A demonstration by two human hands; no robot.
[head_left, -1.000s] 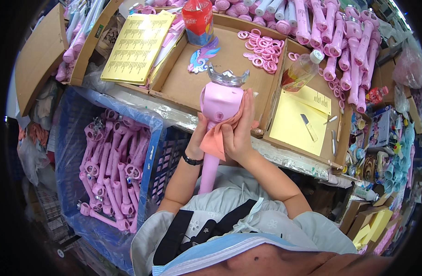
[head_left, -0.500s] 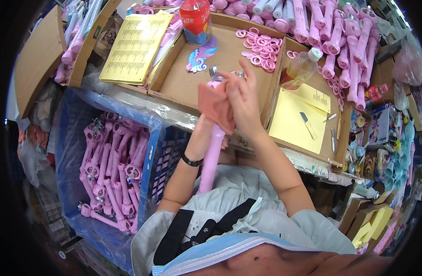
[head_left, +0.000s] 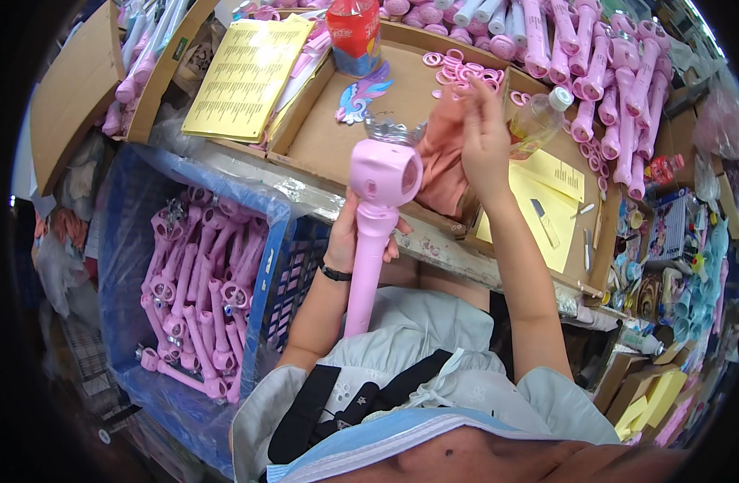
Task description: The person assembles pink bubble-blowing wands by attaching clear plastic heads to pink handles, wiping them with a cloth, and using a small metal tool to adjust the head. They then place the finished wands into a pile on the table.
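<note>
A pink plastic toy wand (head_left: pixel 371 262) stands tilted in front of me, its foot at my lap. It has a wide hollow head with a round opening, topped by a silver crown (head_left: pixel 392 129). My left hand (head_left: pixel 347 235) is wrapped round the shaft just below the head, partly hidden behind it. To the right of the head, my right hand (head_left: pixel 486 143) is raised, gripping an orange cloth (head_left: pixel 443 165) that hangs down. The cloth covers part of the cardboard tray (head_left: pixel 309 153) behind it.
A blue lined crate (head_left: pixel 274 266) at left holds several similar wands (head_left: pixel 194 298). Beyond my hands are a winged cutout (head_left: pixel 363 98), pink rings (head_left: pixel 464 68), a red-wrapped bottle (head_left: pixel 353 36) and a clear bottle (head_left: pixel 538 121). A knife (head_left: pixel 544 221) lies on yellow paper (head_left: pixel 518 233) at right.
My right hand has moved right and up, taking the orange cloth off the wand's head. The head and crown are now uncovered. My left hand still holds the shaft.
</note>
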